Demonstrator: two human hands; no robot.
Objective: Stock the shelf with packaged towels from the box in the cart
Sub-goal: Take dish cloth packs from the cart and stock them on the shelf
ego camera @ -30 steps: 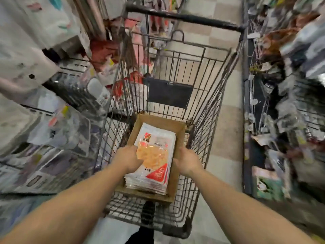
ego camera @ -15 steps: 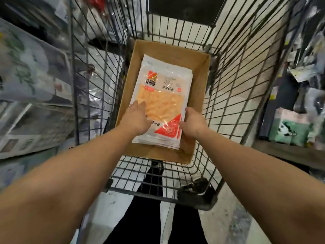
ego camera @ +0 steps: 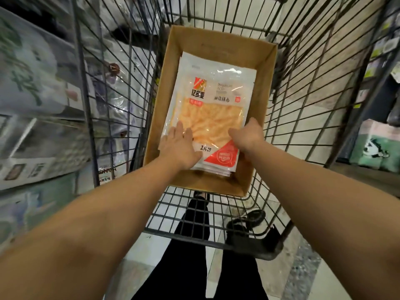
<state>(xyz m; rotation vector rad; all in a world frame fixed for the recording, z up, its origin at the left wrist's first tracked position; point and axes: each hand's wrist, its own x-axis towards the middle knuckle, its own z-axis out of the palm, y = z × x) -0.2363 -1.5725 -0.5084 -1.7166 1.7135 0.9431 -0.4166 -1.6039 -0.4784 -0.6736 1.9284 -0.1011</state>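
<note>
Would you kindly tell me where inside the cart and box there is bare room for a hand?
Bare cardboard shows at the far end of the brown cardboard box, beyond the stack of clear-packaged orange towels, and in a strip along its near wall. The wire cart floor nearer the person is bare too. It is crowded where the left hand and right hand flank the stack.

bare forearms, no sleeves; black trousers (ego camera: 194,267); black shoe (ego camera: 249,221) with white sock.
</note>
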